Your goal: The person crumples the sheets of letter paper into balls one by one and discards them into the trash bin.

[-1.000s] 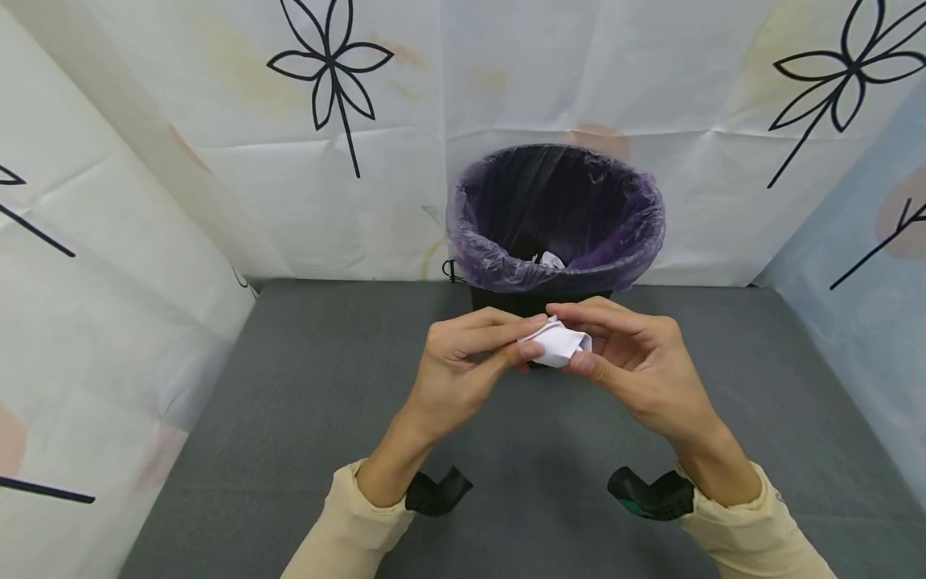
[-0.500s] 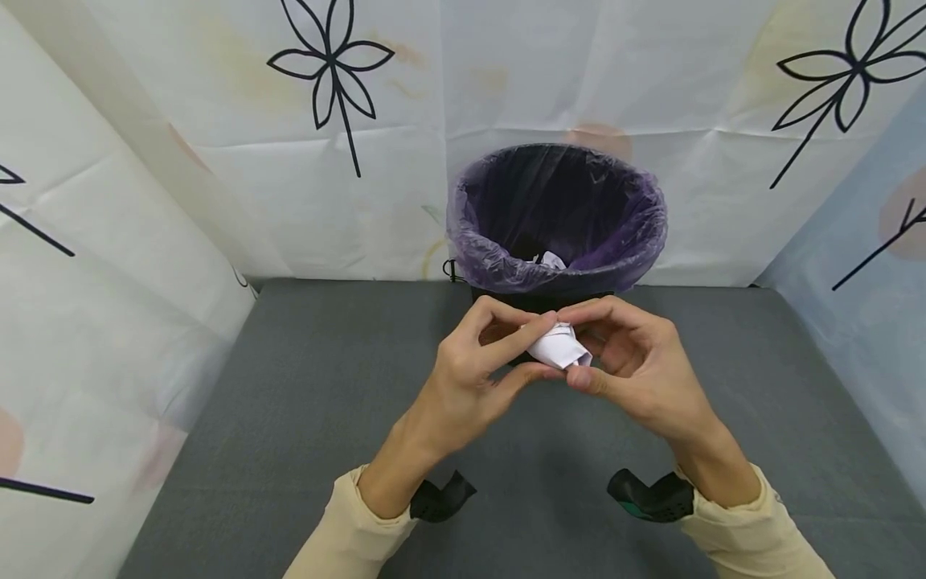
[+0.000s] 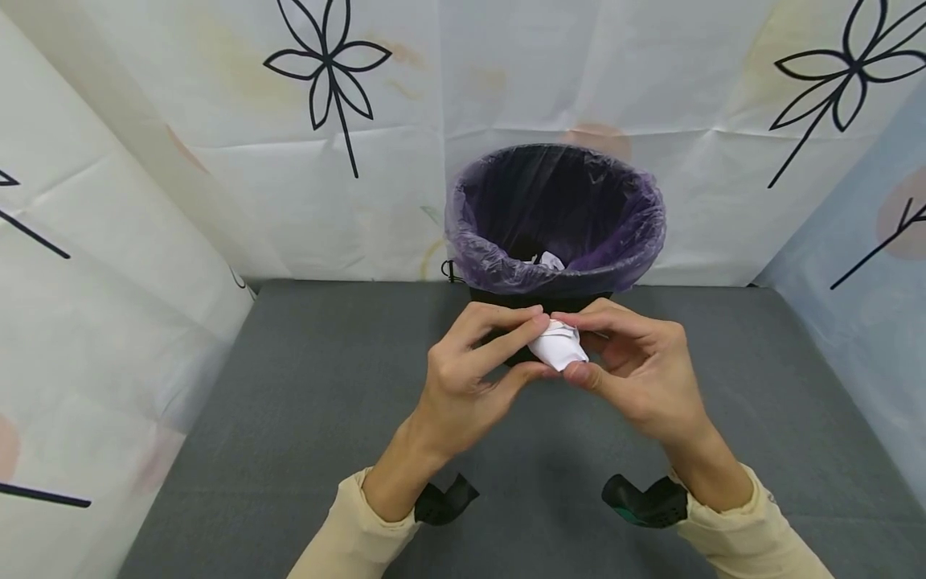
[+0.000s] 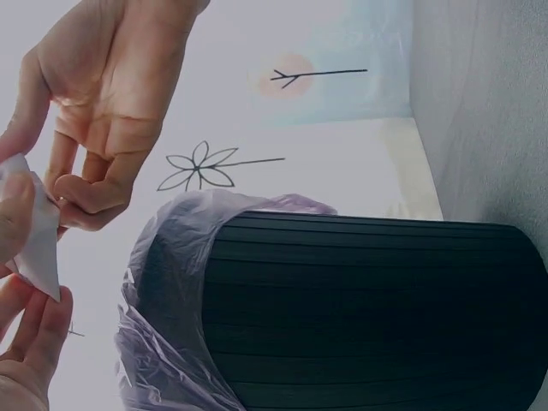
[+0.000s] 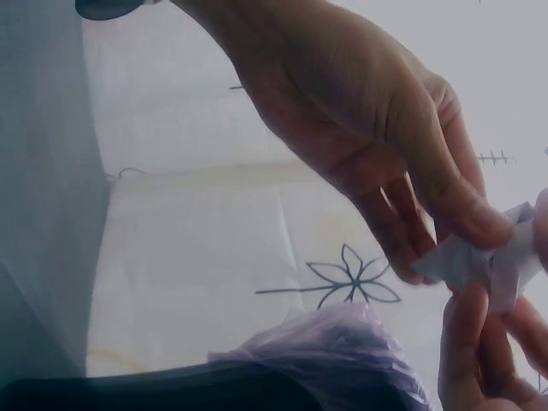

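Observation:
Between both hands is a small folded piece of white paper [image 3: 559, 346], crumpled into a compact wad with creased edges. My left hand [image 3: 463, 378] pinches its left side, thumb below and fingertips on top. From the other side my right hand [image 3: 644, 370] grips it between thumb and index finger. The left wrist view shows the paper [image 4: 36, 240] with a pointed corner; in the right wrist view the paper [image 5: 484, 261] has overlapping folds. Just beyond the hands stands a black trash bin [image 4: 368, 308] lined with a translucent purple bag [image 3: 506, 269].
White scraps [image 3: 551, 260] lie inside the bin. The grey table surface [image 3: 325, 362] spreads around the hands and under the bin. Pale cloth walls [image 3: 217, 201] with black flower drawings close off the back and sides. Dark wrist mounts [image 3: 444, 500] jut inward from the sleeves.
The left hand has shifted its grip, its thumb moving lower and fingers arching over the paper. The paper has been turned slightly, its open end now flatter. The bin has not moved.

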{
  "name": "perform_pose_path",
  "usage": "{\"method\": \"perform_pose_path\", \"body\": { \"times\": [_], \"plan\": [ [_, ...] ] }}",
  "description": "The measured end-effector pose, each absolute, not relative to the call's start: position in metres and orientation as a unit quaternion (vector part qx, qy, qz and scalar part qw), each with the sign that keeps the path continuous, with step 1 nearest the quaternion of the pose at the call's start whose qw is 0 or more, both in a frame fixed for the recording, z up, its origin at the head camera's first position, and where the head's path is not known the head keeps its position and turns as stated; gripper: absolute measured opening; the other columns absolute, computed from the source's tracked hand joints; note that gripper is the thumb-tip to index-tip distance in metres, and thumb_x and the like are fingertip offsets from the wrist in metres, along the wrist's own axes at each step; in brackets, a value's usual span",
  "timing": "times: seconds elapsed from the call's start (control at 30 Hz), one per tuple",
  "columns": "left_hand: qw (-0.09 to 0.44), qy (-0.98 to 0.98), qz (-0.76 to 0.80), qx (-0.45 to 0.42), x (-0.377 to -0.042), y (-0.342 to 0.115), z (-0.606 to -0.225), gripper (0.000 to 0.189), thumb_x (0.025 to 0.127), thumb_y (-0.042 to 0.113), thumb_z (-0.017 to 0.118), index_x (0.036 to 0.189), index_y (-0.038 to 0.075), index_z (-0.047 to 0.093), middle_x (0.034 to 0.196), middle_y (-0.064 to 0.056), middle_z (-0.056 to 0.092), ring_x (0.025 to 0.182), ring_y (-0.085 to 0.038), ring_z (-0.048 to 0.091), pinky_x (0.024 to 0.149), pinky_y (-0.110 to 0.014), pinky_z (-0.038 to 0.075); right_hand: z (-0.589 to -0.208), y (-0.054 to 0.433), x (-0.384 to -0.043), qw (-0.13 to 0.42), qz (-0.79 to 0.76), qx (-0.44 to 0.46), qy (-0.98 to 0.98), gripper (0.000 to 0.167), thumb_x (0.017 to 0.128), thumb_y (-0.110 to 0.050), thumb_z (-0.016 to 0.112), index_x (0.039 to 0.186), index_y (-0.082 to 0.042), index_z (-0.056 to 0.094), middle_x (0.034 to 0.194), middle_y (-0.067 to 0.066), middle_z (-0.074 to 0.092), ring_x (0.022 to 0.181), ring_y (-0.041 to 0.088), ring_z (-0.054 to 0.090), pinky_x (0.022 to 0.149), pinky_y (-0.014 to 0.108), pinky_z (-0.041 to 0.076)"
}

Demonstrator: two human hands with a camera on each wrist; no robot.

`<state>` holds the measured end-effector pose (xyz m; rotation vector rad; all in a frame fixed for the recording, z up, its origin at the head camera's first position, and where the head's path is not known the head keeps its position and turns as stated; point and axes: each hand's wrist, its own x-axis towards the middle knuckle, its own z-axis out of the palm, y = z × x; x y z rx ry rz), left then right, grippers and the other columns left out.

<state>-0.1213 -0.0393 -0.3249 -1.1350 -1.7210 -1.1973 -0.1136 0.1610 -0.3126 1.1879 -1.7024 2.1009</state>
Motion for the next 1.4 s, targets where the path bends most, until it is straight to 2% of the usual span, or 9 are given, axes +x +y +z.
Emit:
{"method": "perform_pose_path", "body": {
  "times": [0.23, 0.5, 0.73, 0.87, 1.1, 1.2, 1.4],
  "plan": [
    [0.378, -0.671, -0.458, -0.444, -0.122, -0.039, -0.324, 0.045, 0.072, -0.002, 0.09, 0.113, -0.008, 0.073, 0.113, -0.018, 0.069, 0.097, -0.026, 0.063, 0.084, -0.034, 0.055, -0.313, 0.156, -0.11, 0.134, 0.697, 0.392, -0.586, 0.038, 0.088, -0.001, 0.078, 0.114, 0.023, 0.062, 0.105, 0.021, 0.067, 0.095, 0.024, 0.065, 0.085, 0.029, 0.057],
    [0.384, -0.669, -0.462, -0.437, -0.123, -0.038, -0.325, 0.045, 0.072, -0.003, 0.089, 0.112, -0.009, 0.072, 0.112, -0.018, 0.071, 0.095, -0.025, 0.064, 0.081, -0.033, 0.056, -0.313, 0.154, -0.111, 0.151, 0.691, 0.394, -0.586, 0.036, 0.089, -0.003, 0.078, 0.112, 0.022, 0.064, 0.104, 0.021, 0.068, 0.094, 0.024, 0.066, 0.081, 0.027, 0.058],
    [0.352, -0.677, -0.504, -0.404, -0.119, -0.037, -0.325, 0.055, 0.07, -0.001, 0.091, 0.12, -0.009, 0.068, 0.117, -0.018, 0.068, 0.109, -0.027, 0.064, 0.092, -0.036, 0.055, -0.314, 0.153, -0.112, 0.164, 0.71, 0.387, -0.564, 0.038, 0.087, 0.0, 0.079, 0.112, 0.023, 0.063, 0.104, 0.022, 0.067, 0.093, 0.025, 0.064, 0.083, 0.028, 0.057],
    [0.343, -0.671, -0.521, -0.401, -0.117, -0.037, -0.325, 0.054, 0.071, -0.001, 0.09, 0.12, -0.007, 0.069, 0.118, -0.018, 0.066, 0.11, -0.027, 0.064, 0.089, -0.034, 0.056, -0.313, 0.152, -0.111, 0.146, 0.714, 0.379, -0.57, 0.039, 0.088, 0.003, 0.078, 0.115, 0.024, 0.059, 0.107, 0.024, 0.063, 0.096, 0.026, 0.063, 0.084, 0.029, 0.055],
    [0.382, -0.682, -0.463, -0.419, -0.12, -0.039, -0.327, 0.041, 0.091, 0.023, 0.077, 0.12, -0.005, 0.07, 0.12, -0.015, 0.069, 0.105, -0.028, 0.058, 0.09, -0.036, 0.052, -0.31, 0.158, -0.11, 0.09, 0.717, 0.385, -0.575, 0.037, 0.09, 0.0, 0.076, 0.117, 0.017, 0.057, 0.122, 0.024, 0.059, 0.108, 0.028, 0.06, 0.083, 0.027, 0.054],
    [0.396, -0.682, -0.445, -0.424, -0.121, -0.04, -0.327, 0.041, 0.095, 0.027, 0.072, 0.12, -0.005, 0.071, 0.121, -0.015, 0.07, 0.103, -0.028, 0.057, 0.09, -0.036, 0.052, -0.309, 0.16, -0.111, 0.074, 0.714, 0.38, -0.583, 0.04, 0.09, -0.001, 0.076, 0.119, 0.018, 0.056, 0.125, 0.025, 0.059, 0.111, 0.028, 0.06, 0.086, 0.027, 0.054],
    [0.406, -0.679, -0.431, -0.434, -0.121, -0.039, -0.326, 0.042, 0.098, 0.031, 0.068, 0.121, -0.005, 0.07, 0.123, -0.015, 0.068, 0.106, -0.028, 0.054, 0.091, -0.037, 0.05, -0.31, 0.163, -0.111, 0.042, 0.713, 0.373, -0.593, 0.047, 0.092, -0.005, 0.076, 0.126, 0.019, 0.055, 0.123, 0.02, 0.062, 0.102, 0.021, 0.06, 0.081, 0.025, 0.054]
  ]
}}
